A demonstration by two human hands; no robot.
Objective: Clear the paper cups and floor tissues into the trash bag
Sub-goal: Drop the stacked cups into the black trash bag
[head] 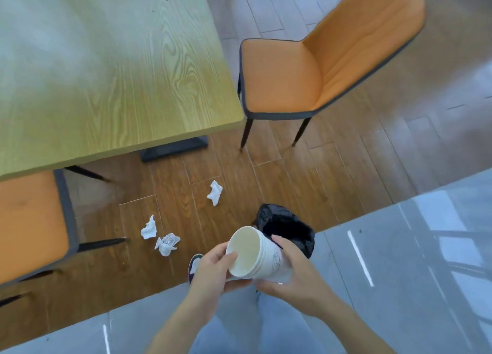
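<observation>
A stack of white paper cups (255,255) is tilted on its side in front of me, mouth facing up and left. My left hand (213,271) grips the rim with the thumb inside. My right hand (295,274) wraps the stack's lower part. Just behind the cups, the black trash bag (290,228) stands open on the floor. Three crumpled white tissues lie on the wooden floor: one tissue (215,192) near the table foot, a second tissue (149,228) further left, and a third tissue (167,243) beside it.
A light wooden table (106,61) with crumbs at its far edge fills the upper left. An orange chair (319,69) stands to its right, another orange chair (29,226) at the left edge. My shoe (194,266) and jeans show below.
</observation>
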